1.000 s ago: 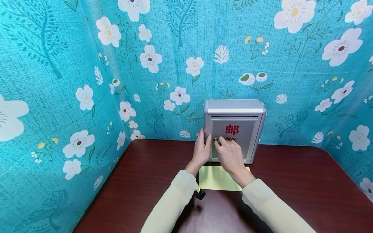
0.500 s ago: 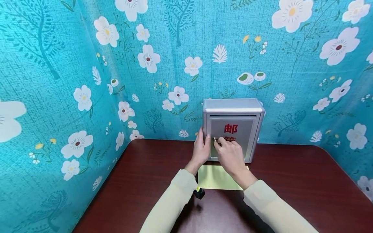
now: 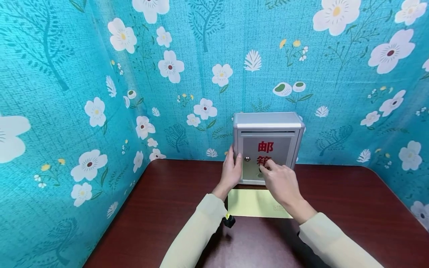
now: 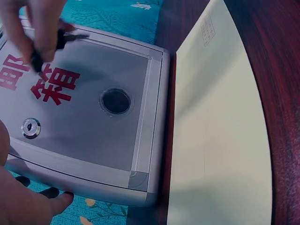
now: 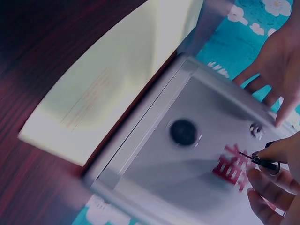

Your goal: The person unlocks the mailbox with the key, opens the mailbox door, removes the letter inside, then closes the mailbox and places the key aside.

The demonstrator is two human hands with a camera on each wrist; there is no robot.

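A silver metal mailbox (image 3: pixel 281 136) with red characters stands upright at the back of the table. My left hand (image 3: pixel 230 172) holds its left side, thumb on the front edge and fingers along the side. In front of the door, my right hand (image 3: pixel 283 182) pinches a black-headed key (image 5: pixel 265 163) with a small ring. In the left wrist view the blade of the key (image 4: pixel 77 36) is bare and apart from the round lock (image 4: pixel 31 128), whose keyhole shows. The door is closed. A round dark window (image 4: pixel 116 101) sits near its bottom.
A pale yellow envelope (image 3: pixel 251 203) lies flat on the dark red wooden table (image 3: pixel 187 186), just before the mailbox. Behind everything hangs a blue flowered cloth (image 3: pixel 194 141). A small black object (image 3: pixel 229 221) is at my left sleeve.
My right hand has moved from the lock to the right and slightly down, bringing the key away from it. The lock is now uncovered. My left hand keeps its hold on the mailbox.
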